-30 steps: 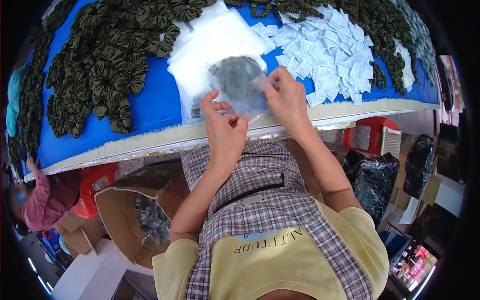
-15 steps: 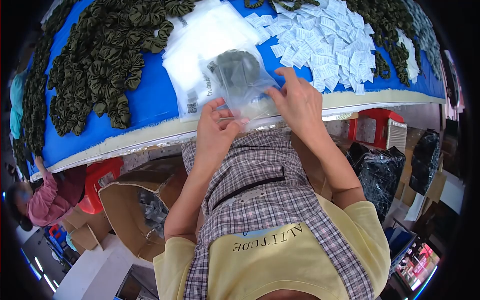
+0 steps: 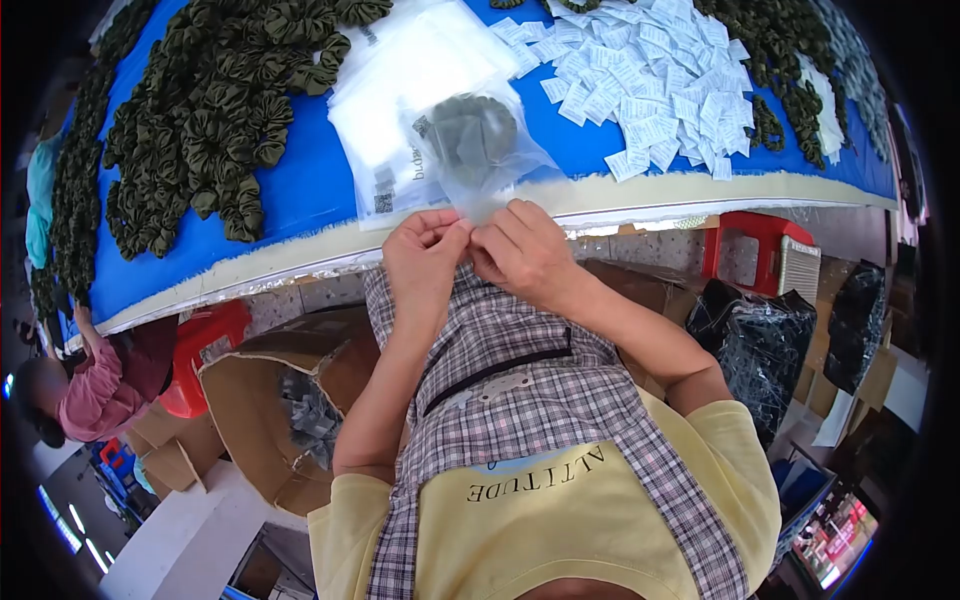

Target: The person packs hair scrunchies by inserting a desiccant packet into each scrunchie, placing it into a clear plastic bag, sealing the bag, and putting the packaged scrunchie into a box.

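A frosted plastic bag (image 3: pixel 530 168) with a dark green scrunchie (image 3: pixel 472 135) inside lies near the table's front edge. It rests partly on a stack of similar printed bags (image 3: pixel 370 120). My left hand (image 3: pixel 428 258) is closed, thumb and fingers pinched at the bag's near end. Right beside it, my right hand (image 3: pixel 527 252) is closed on the same end, its fingers bent inward. The two hands meet just over the table edge, in front of my checked apron. My fingers cover the exact spot they grip.
A heap of green scrunchies (image 3: pixel 200 120) lies left on the blue tabletop (image 3: pixel 318 180). White printed labels (image 3: pixel 660 90) are piled to the right, with more scrunchies (image 3: pixel 770 50) beyond. Below are an open cardboard box (image 3: pixel 250 420) and red stools (image 3: pixel 745 250). Another person (image 3: pixel 90 395) works far left.
My right hand has moved left and down from the bag's right corner to meet my left hand. The bag's near end is now gathered between them.
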